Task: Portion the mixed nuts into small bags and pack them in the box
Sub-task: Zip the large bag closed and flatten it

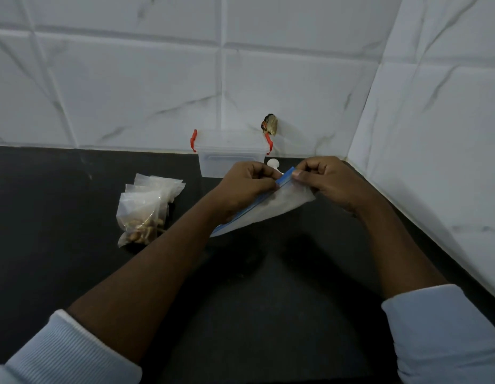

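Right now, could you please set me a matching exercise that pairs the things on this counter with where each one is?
Things:
1. box
2. zip bag
3. small bags
4. wad

Places:
A. piled at the left of the counter
B. stuck in the wall
C. standing at the back against the wall
D. pinched by the left hand and right hand

Pairs: 1-C, 2-D, 3-A, 4-B
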`<state>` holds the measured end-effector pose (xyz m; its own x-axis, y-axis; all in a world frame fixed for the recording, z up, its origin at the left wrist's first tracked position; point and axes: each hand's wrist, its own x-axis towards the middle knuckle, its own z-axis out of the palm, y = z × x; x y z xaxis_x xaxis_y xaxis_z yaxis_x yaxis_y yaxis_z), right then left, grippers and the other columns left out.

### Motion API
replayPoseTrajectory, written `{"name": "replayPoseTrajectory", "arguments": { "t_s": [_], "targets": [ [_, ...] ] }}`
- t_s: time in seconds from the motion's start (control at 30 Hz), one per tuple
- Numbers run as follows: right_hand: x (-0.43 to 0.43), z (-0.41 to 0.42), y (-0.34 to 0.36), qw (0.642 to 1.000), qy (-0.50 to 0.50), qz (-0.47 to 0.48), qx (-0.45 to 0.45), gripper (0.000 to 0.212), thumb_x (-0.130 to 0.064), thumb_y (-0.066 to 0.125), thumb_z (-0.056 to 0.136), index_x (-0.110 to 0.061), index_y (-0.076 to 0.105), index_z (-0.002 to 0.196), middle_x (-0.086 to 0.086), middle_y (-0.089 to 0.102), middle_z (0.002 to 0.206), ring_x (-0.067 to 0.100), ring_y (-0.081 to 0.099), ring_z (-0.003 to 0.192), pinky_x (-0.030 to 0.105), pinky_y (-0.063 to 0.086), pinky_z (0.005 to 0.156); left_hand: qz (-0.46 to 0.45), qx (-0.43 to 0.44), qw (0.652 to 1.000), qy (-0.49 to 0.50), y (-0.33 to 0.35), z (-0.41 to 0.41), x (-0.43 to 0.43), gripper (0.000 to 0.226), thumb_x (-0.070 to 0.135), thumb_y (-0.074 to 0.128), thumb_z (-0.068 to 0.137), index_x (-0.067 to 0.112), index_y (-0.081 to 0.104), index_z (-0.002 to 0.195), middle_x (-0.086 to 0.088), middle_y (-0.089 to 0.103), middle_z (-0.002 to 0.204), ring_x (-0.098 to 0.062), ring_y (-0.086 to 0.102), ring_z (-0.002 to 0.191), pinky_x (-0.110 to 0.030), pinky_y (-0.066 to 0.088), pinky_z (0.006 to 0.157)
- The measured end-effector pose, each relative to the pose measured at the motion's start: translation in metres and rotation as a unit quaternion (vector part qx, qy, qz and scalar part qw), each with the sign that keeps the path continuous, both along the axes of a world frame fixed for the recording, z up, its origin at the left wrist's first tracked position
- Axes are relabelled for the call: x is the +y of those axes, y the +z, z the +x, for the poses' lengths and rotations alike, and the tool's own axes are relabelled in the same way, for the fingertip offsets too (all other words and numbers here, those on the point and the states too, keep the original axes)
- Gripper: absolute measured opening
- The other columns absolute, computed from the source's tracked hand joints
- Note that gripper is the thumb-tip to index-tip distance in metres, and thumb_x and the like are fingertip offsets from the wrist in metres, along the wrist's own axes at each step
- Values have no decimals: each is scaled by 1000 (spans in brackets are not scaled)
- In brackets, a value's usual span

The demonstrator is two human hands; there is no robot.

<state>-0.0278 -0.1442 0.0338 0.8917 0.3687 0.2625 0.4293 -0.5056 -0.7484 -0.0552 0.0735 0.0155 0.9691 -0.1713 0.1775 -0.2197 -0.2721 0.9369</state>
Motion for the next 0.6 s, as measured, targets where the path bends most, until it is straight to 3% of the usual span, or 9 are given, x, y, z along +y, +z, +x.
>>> {"name": "replayPoseTrajectory", "arguments": {
  "t_s": [0.07,0.23,0.37,0.6],
  "targets": [
    [1,-1,1,1000,0,-3,-5,17,-26,65,101,-14,77,96,0,73,82,-1,61,70,11,48,63,4,1,1000,-1,0,-2,-3,10,17,69,95,13,76,101,-6,75,103,-8,67,83,-19,55,71],
    [4,-3,0,1000,8,10,-16,17,-19,66,100,-8,75,91,-16,66,65,-6,56,61,6,42,58,25,-19,999,9,-2,1,-1,17,22,72,94,6,78,98,-11,75,98,-5,64,78,-20,55,75],
    [5,-5,2,999,13,18,-27,14,-19,68,98,-18,77,88,-7,73,76,-3,62,69,9,47,63,7,7,1000,2,0,-1,-1,15,18,74,93,5,77,100,-15,74,104,-15,65,89,-35,58,89],
    [3,-5,4,999,17,15,-33,13,-18,69,97,-21,78,88,-5,76,84,-1,65,74,11,50,66,14,5,1000,-4,2,-3,-2,17,18,73,92,3,76,101,-15,73,104,-16,65,90,-31,57,87]
  ]
}}
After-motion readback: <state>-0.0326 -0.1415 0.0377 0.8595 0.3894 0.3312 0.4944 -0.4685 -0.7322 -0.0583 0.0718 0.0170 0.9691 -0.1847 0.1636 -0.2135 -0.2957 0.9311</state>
